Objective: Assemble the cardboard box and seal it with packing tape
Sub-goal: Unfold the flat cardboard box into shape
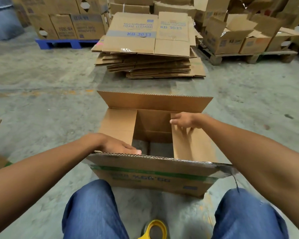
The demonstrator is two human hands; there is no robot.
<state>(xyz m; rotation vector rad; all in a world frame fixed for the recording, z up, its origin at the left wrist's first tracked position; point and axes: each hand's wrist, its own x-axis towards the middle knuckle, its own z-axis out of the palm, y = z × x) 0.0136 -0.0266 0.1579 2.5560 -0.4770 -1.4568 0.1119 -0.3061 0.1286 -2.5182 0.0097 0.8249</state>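
Note:
An unfolded cardboard box (154, 171) stands on the floor between my knees, its top open so the floor shows through the middle. My left hand (117, 145) lies flat on the left inner flap (118, 126), fingers together, pressing it inward. My right hand (185, 120) rests with spread fingers on the right inner flap (192, 145), also folded inward. The far long flap (154, 101) stands up; the near long flap hangs toward me, showing green and blue print. A yellow roll of packing tape (156, 229) lies on the floor between my legs.
A stack of flattened cartons (148, 47) printed "KB 3033" lies just beyond the box. Assembled cartons sit on a blue pallet (59, 43) at back left and on a wooden pallet (248, 56) at back right. Bare concrete lies to both sides.

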